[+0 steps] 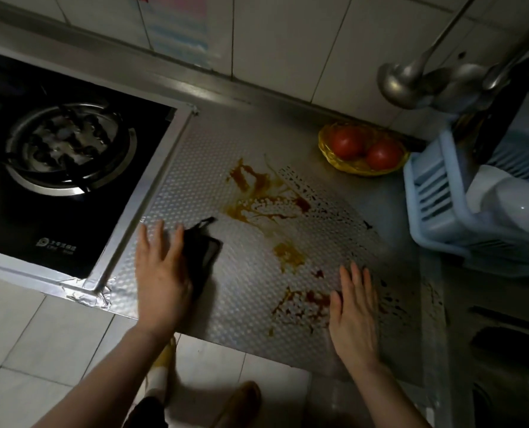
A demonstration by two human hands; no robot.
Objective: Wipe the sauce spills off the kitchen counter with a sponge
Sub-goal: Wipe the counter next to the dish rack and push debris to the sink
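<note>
The embossed metal counter (pixel 213 168) carries orange-brown and dark red sauce spills (pixel 263 196), with more smears (pixel 303 304) near the front edge. A dark sponge (pixel 206 251) lies on the counter left of the spills. My left hand (pixel 159 273) rests flat on the sponge's left part, fingers spread, pressing it down. My right hand (pixel 354 313) lies flat and open on the counter at the front right, touching the red smears and holding nothing.
A black gas hob (pixel 56 168) sits left, its taped metal frame bordering the counter. A yellow basket with two tomatoes (pixel 362 149) stands at the back. A blue dish rack (pixel 460 211) is on the right, ladles (pixel 402 84) hang above, and a sink (pixel 510 381) sits at the lower right.
</note>
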